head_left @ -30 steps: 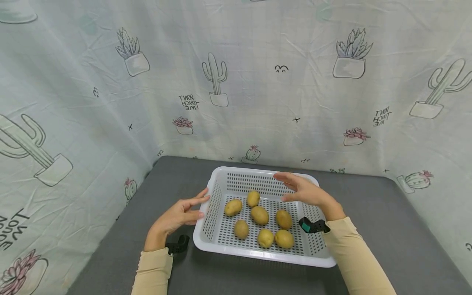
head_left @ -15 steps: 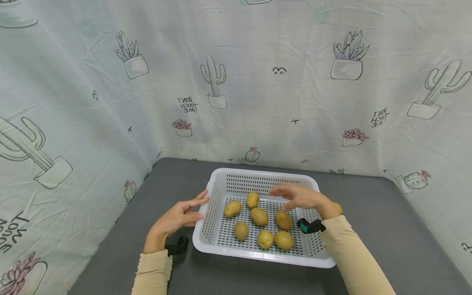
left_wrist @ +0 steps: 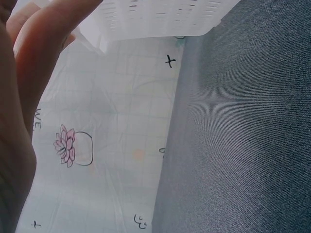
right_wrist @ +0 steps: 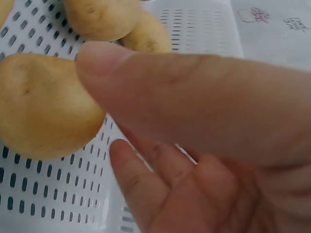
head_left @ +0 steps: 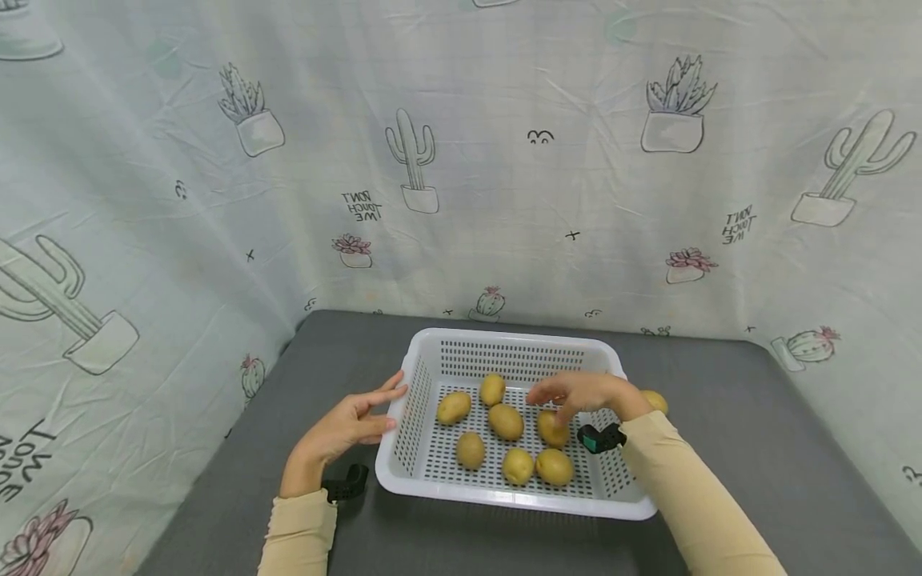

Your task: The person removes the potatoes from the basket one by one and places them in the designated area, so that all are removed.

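Observation:
A white perforated plastic basket [head_left: 497, 498] holds several yellow potatoes, one of them a potato [head_left: 507, 422] near the middle. At the basket's left rim, my left hand [head_left: 342, 428] rests its extended fingers and thumb against the edge. My right hand [head_left: 587, 392] is inside the basket on the right, fingers bent down and parted from the thumb, with nothing between them. Its thumb overlaps the rightmost potato [head_left: 549, 437]; in the right wrist view the thumb [right_wrist: 160, 82] lies in front of a potato [right_wrist: 43, 111], and contact is unclear.
Another potato [head_left: 655, 402] lies on the grey table [head_left: 742, 432] outside the basket's right side, partly behind the right forearm. A white curtain [head_left: 497, 160] with cactus drawings hangs at the back and sides. Black bands are on both wrists.
My right hand has lowered into the basket toward the rightmost potato, its fingers bending more. The potato outside on the right has come into view. My left hand stays at the rim.

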The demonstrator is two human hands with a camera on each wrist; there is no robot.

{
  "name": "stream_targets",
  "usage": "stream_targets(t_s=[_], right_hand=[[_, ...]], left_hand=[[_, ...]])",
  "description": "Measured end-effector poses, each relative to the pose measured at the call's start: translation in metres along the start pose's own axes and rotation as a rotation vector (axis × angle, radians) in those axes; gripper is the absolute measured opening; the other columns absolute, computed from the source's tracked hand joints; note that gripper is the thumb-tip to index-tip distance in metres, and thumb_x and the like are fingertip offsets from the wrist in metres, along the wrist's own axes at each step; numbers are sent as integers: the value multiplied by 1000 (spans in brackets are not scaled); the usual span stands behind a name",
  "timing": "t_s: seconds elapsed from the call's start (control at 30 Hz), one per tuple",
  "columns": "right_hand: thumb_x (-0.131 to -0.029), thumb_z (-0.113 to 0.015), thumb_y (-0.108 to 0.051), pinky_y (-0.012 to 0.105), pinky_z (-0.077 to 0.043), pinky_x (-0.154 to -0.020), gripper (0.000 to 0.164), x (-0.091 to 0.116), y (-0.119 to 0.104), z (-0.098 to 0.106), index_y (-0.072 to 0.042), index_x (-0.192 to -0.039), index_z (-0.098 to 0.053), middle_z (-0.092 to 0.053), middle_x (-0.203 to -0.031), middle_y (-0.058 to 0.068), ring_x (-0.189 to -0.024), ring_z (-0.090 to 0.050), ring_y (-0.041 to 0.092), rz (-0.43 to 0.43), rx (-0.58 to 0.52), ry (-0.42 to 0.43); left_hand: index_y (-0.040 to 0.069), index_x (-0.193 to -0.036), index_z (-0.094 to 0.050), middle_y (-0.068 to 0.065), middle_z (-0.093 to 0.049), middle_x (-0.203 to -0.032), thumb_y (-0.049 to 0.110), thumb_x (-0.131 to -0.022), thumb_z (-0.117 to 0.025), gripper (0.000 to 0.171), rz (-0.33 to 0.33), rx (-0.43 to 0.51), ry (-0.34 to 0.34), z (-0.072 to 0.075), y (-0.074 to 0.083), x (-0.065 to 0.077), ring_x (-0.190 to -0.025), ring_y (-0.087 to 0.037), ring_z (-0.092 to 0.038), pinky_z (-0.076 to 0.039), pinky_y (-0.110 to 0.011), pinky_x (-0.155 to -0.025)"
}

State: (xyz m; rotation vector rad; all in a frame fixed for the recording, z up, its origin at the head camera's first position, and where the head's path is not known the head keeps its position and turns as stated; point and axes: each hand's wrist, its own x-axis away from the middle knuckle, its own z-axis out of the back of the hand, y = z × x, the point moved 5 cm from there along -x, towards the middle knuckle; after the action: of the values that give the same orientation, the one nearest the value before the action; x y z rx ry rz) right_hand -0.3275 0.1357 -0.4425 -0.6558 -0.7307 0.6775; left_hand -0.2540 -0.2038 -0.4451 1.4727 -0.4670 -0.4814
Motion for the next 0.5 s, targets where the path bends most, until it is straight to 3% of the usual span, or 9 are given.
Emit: stream_targets(t_s=[0.23, 0.5], right_hand=[[-72, -73, 0, 49, -37, -105, 60, -1, 4, -4, -6, -129, -57, -56, -134, 9, -129, -44, 34, -78, 58, -15], [-68, -75, 2, 44, -41, -101, 59, -2, 8, -9, -15, -123, -63, -59, -123, -1, -115, -52, 22, -148, 161, 9]], left_hand=[[1, -148, -27, -5, 1, -160, 6, -94, -57, 62, -14, 5, -11, -1, 2, 0, -117, -15, -57, -53, -32, -86], [0, -148, -27, -6, 1, -160, 6, -94, -58, 62, -15, 7, -16, -1, 2, 0, -118, -16, -56, -53, -33, -86]])
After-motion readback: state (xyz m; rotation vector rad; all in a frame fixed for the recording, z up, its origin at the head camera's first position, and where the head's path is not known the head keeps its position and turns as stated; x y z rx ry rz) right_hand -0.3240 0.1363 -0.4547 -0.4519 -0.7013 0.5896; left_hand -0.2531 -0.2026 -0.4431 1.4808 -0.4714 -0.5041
